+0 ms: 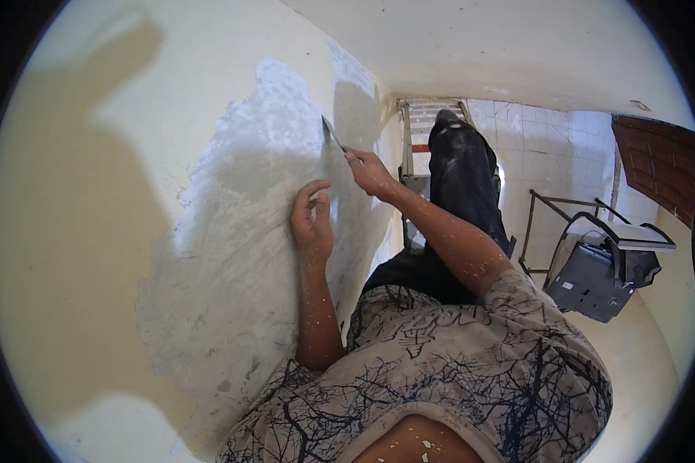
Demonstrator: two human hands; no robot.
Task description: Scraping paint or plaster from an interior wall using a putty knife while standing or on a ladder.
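Observation:
A putty knife (330, 131) is gripped in my right hand (372, 173), its thin metal blade angled up and left at the edge of a bare patch. Around that patch (231, 301), grey plaster shows where the pale yellow paint (81, 289) of the wall is gone. My left hand (314, 223) is close to the bare plaster, fingers loosely curled and holding nothing; whether it touches the wall I cannot tell. Small pale flecks dot both my forearms and my chest.
Under my legs is a metal stepladder (421, 113). On the right, an old television-like black casing (592, 280) sits by a metal frame (530, 231) above the tiled floor (533, 139). A brown wooden panel (654, 165) stands farther right. Another wall (498, 46) meets mine at a corner.

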